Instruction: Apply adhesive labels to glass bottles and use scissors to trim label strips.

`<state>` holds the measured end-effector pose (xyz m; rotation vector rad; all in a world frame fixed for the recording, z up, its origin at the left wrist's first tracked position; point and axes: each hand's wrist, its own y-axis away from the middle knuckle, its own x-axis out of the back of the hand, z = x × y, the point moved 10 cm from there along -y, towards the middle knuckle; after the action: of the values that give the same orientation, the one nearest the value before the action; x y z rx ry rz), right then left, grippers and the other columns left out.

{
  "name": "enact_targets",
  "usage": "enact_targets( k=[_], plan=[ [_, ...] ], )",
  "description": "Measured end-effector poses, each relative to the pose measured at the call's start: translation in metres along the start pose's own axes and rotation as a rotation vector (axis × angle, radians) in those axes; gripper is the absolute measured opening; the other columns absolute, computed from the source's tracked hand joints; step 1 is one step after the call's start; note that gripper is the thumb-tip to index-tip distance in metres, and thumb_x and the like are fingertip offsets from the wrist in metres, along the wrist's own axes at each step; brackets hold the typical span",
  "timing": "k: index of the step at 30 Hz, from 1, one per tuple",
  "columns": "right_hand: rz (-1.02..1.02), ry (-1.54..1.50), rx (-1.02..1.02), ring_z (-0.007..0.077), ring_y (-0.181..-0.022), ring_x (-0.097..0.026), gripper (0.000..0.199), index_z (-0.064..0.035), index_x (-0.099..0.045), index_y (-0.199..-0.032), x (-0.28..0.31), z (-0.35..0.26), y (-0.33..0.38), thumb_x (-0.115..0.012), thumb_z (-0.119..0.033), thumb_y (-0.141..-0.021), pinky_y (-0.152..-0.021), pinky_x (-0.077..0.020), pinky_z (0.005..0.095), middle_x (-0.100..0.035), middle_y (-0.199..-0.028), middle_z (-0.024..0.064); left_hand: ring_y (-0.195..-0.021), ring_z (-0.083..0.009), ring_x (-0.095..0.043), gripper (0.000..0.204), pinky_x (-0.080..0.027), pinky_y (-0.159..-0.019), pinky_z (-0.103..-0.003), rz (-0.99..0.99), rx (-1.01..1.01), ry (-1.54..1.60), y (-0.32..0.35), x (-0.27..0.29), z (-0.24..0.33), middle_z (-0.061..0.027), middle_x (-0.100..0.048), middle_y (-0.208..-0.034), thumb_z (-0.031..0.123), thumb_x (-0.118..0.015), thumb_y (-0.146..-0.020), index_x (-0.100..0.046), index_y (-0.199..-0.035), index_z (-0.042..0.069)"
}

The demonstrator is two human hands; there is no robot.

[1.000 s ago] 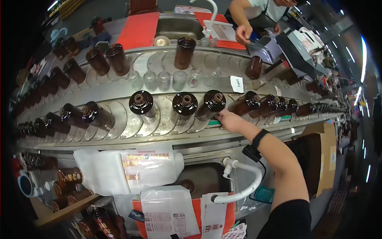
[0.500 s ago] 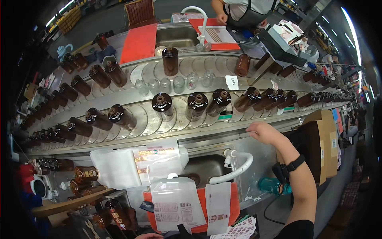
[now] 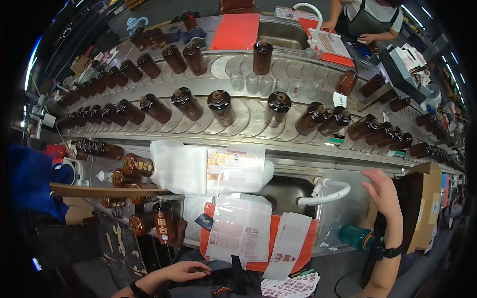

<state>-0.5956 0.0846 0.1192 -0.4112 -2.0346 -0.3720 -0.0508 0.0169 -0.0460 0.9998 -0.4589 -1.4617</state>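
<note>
Okay, so we're holding nothing right now: our right hand [image 3: 381, 192] is empty, fingers loosely spread over the metal counter [image 3: 334, 218], near a teal bottle [image 3: 357, 237] and a cardboard box [image 3: 427, 206]. Our left hand [image 3: 186, 271] sits relaxed against our dark clothing, with nothing visible in it. Progress-wise, brown bottles [image 3: 278, 110] line the near conveyor [image 3: 247, 123], and they look plain from here (any fine print would be too small for us to tell). Off to the lower left, a printed bottle [image 3: 163, 221] already carries its decoration. Printed sheets [image 3: 241, 233] lie loose on the red board [image 3: 309, 239], unused by the look of it. How many bottles are done overall, we honestly can't tell.
</note>
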Motion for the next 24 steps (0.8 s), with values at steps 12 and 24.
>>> enact_targets(
  k=[12, 24],
  plan=[
    [0.228, -0.174, -0.223, 0.0272, -0.069, -0.058, 0.013, -0.0021, -0.069, -0.092, -0.051, -0.096, 0.123, -0.067, -0.003, -0.079, -0.063, -0.0462, 0.0342, -0.061, -0.075, 0.0116, -0.111, -0.0114, -0.055, 0.035, -0.042, -0.098, -0.028, -0.192, -0.01, -0.247, 0.024, 0.034, -0.028, -0.0055, -0.063, -0.117, 0.025, -0.055, -0.097, -0.057, -0.124, 0.004],
    [0.016, -0.279, -0.202, 0.0254, -0.08, -0.063, 0.026, -0.0047, -0.068, -0.101, -0.139, -0.252, 0.139, -0.072, -0.022, -0.082, -0.074, -0.0502, 0.0341, -0.064, -0.083, 0.01, -0.107, -0.0153, -0.056, 0.026, -0.044, -0.095, -0.03, -0.261, -0.145, -0.256, 0.083, 0.119, -0.086, -0.0057, -0.063, -0.111, 0.021, -0.055, -0.097, -0.062, -0.116, 0.004]
  ],
)
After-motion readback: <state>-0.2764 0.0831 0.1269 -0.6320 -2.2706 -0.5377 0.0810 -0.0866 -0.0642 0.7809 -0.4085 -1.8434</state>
